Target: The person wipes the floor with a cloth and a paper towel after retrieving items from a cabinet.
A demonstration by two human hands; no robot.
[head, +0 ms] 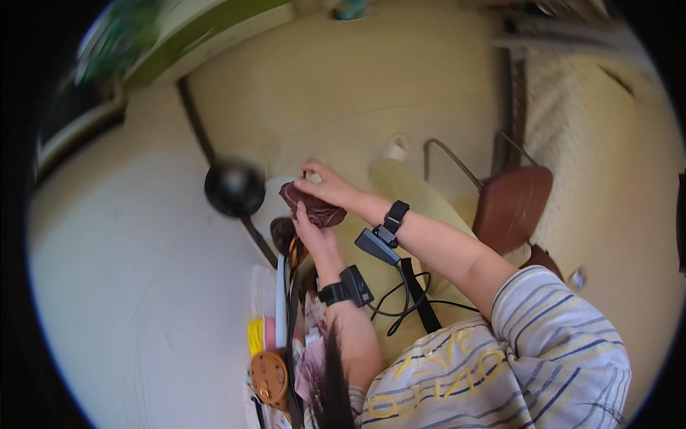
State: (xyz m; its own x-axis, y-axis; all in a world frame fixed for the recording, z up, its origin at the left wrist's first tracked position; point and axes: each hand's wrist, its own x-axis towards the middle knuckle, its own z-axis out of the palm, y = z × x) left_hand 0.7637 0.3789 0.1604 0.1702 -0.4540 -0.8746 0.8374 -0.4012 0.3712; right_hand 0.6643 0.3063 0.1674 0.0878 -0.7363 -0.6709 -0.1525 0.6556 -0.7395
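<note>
A dark maroon piece of crumpled fabric (320, 213) is held in front of me between both hands. My left hand (316, 236) grips it from below, with the fingers along its near side. From above, my right hand (328, 187) pinches its upper edge between thumb and fingers. A small pale thing shows by the right fingers, too blurred to name. Each wrist wears a black strap with a small box, the left box (356, 286) and the right box (378, 246), both joined to black cables (396, 313).
Close on my left hang or stand several items, among them a tan round leather bag (269, 378), a yellow roll (256, 336) and pink cloth (310, 364). A round black object (235, 187) is beyond them. A chair with a brown seat (512, 209) stands to the right.
</note>
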